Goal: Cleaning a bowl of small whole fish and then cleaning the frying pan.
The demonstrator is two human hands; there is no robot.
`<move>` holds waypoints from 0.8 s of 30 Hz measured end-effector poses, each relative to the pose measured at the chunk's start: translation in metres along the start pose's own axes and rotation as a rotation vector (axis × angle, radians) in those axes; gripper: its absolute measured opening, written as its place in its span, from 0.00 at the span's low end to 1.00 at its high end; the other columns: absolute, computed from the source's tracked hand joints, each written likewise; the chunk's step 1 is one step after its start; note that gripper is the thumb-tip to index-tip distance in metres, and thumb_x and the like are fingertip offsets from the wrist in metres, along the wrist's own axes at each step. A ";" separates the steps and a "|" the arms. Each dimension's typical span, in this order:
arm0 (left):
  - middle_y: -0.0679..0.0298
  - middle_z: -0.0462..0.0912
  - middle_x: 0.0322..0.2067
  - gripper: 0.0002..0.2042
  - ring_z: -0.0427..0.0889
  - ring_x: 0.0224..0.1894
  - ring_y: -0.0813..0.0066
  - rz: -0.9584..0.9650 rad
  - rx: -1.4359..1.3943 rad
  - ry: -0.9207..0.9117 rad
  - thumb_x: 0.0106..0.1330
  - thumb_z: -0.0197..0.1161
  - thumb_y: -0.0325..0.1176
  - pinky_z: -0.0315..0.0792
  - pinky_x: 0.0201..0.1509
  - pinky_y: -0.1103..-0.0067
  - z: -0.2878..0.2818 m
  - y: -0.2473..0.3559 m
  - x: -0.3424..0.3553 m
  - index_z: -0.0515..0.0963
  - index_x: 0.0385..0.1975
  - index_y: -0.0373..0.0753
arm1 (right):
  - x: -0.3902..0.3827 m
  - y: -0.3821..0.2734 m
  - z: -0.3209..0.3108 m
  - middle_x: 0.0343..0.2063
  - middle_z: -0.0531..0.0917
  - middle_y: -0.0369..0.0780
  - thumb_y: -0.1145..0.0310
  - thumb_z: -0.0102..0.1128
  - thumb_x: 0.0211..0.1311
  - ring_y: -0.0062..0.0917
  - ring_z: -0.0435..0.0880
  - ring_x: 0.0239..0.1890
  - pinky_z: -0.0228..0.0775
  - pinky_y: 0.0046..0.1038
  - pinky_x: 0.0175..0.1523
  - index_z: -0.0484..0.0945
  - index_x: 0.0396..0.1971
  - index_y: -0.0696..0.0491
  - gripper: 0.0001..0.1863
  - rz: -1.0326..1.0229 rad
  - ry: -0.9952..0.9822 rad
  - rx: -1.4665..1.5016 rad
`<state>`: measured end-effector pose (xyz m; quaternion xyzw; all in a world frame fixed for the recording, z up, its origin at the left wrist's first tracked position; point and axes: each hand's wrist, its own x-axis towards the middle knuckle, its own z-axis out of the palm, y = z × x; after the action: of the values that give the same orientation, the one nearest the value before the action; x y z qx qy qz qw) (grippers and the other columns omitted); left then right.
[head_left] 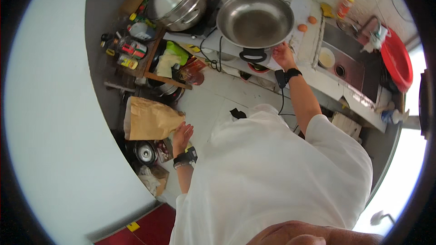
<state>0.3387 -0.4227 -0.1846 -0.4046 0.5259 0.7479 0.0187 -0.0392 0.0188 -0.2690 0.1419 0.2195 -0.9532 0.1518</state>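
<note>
A wide steel wok [255, 20] with two black loop handles stands on the counter in front of me. My right hand [284, 56] is just below its right-hand rim, beside the near handle. The fingers are loosely bent and apart, with nothing visible in them; whether a fingertip touches the rim I cannot tell. Low on the left, my left hand [182, 134] is beside the corner of a brown paper bag [152, 119]. Its fingers are stretched out and overlap the bag's edge in view. Two brown eggs [302, 27] lie on the counter right of the wok.
A lidded steamer pot [179, 4] sits on a black cooktop at the back left. Bottles [131, 47] crowd the wooden shelf below it. On the right are a sink [352, 66] holding a pale bowl [326, 57], and a red basin [396, 61]. A black cable [220, 56] hangs over the counter edge.
</note>
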 end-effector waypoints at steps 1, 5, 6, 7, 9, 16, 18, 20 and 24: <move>0.50 0.69 0.51 0.24 0.73 0.51 0.59 0.019 -0.045 0.011 0.65 0.54 0.35 0.70 0.54 0.70 -0.010 -0.010 -0.007 0.58 0.59 0.34 | 0.003 0.004 0.000 0.21 0.71 0.36 0.78 0.47 0.54 0.23 0.71 0.24 0.61 0.24 0.27 0.48 0.62 0.36 0.37 0.020 -0.075 0.067; 0.50 0.70 0.50 0.23 0.73 0.51 0.60 -0.055 -0.119 0.132 0.65 0.54 0.35 0.70 0.54 0.70 -0.029 -0.048 -0.029 0.59 0.58 0.34 | -0.011 0.010 0.011 0.23 0.70 0.33 0.78 0.51 0.49 0.21 0.67 0.23 0.62 0.23 0.27 0.67 0.37 0.46 0.15 0.021 -0.085 0.048; 0.50 0.70 0.50 0.23 0.74 0.50 0.60 -0.046 -0.133 0.117 0.65 0.54 0.35 0.70 0.53 0.71 -0.026 -0.055 -0.035 0.59 0.58 0.33 | -0.009 0.007 0.006 0.23 0.70 0.33 0.78 0.51 0.49 0.21 0.67 0.23 0.62 0.23 0.27 0.67 0.37 0.46 0.15 0.027 -0.077 0.035; 0.50 0.70 0.49 0.23 0.74 0.49 0.60 -0.036 -0.146 0.102 0.65 0.53 0.35 0.71 0.53 0.71 -0.021 -0.062 -0.038 0.59 0.58 0.33 | -0.008 0.004 0.002 0.22 0.70 0.33 0.77 0.51 0.48 0.21 0.67 0.23 0.61 0.23 0.27 0.68 0.36 0.46 0.14 0.060 -0.117 0.061; 0.50 0.71 0.48 0.23 0.75 0.48 0.60 -0.068 -0.122 0.126 0.65 0.53 0.35 0.71 0.52 0.72 -0.005 -0.069 -0.048 0.59 0.57 0.33 | -0.009 -0.002 0.002 0.20 0.69 0.33 0.74 0.51 0.49 0.23 0.67 0.23 0.59 0.24 0.26 0.69 0.32 0.47 0.09 0.110 -0.164 0.080; 0.54 0.73 0.46 0.20 0.77 0.45 0.64 -0.069 -0.148 0.191 0.64 0.51 0.30 0.73 0.49 0.75 0.072 -0.058 -0.071 0.62 0.55 0.32 | 0.015 -0.030 -0.003 0.17 0.68 0.34 0.72 0.51 0.52 0.20 0.64 0.18 0.56 0.21 0.25 0.69 0.33 0.48 0.07 0.257 -0.115 -0.109; 0.54 0.73 0.45 0.20 0.77 0.46 0.64 -0.075 -0.091 0.216 0.64 0.52 0.31 0.73 0.49 0.75 0.078 -0.073 -0.080 0.63 0.55 0.32 | 0.016 -0.028 -0.002 0.17 0.68 0.36 0.69 0.49 0.52 0.22 0.63 0.18 0.55 0.22 0.24 0.69 0.23 0.53 0.04 0.284 -0.172 -0.081; 0.55 0.74 0.44 0.19 0.77 0.46 0.63 -0.081 -0.206 0.188 0.64 0.52 0.32 0.73 0.50 0.74 0.079 -0.086 -0.085 0.64 0.54 0.32 | 0.029 -0.036 -0.016 0.15 0.65 0.34 0.69 0.50 0.53 0.21 0.61 0.17 0.55 0.21 0.23 0.68 0.18 0.54 0.07 0.290 -0.191 -0.090; 0.59 0.76 0.41 0.18 0.79 0.42 0.65 0.002 -0.402 0.146 0.64 0.54 0.35 0.74 0.47 0.74 0.066 -0.121 -0.099 0.67 0.51 0.36 | 0.037 -0.085 -0.011 0.18 0.70 0.35 0.66 0.49 0.57 0.20 0.64 0.20 0.58 0.22 0.24 0.71 0.22 0.53 0.08 0.286 0.152 -0.498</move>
<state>0.4216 -0.2761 -0.2084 -0.4525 0.3665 0.8066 -0.1014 -0.1003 0.0880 -0.2588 0.2008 0.4352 -0.8256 0.2978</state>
